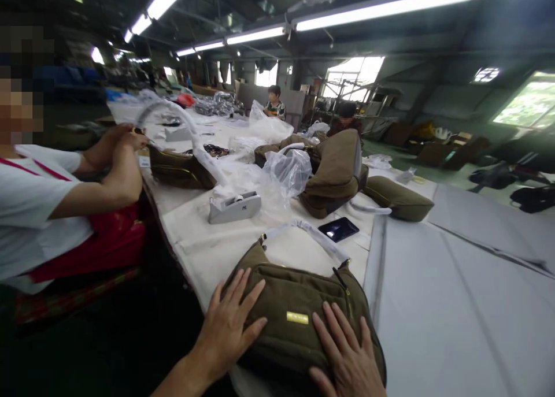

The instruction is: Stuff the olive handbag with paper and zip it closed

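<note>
An olive-green handbag (pixel 286 293) lies at the near edge of the table, with a gold plate on its front and a zip at the right. Its strap (pixel 303 226), wrapped in white material, arches away from me. Flat on the bag's left side rests my left hand (pixel 229 322), fingers spread. My right hand (pixel 347 351) lies on the lower right of the bag, its fingers also stretched out. Both hands touch the fabric without gripping it. Just beyond the strap is a dark phone (pixel 339 229).
A grey tape dispenser (pixel 235 206) stands beyond the bag, near clear plastic wrapping (pixel 288 169). More olive bags (pixel 333 171) are heaped behind the phone; another bag (pixel 399 197) lies to the right. At left, a co-worker (pixel 99 183) handles a similar bag (pixel 180 169).
</note>
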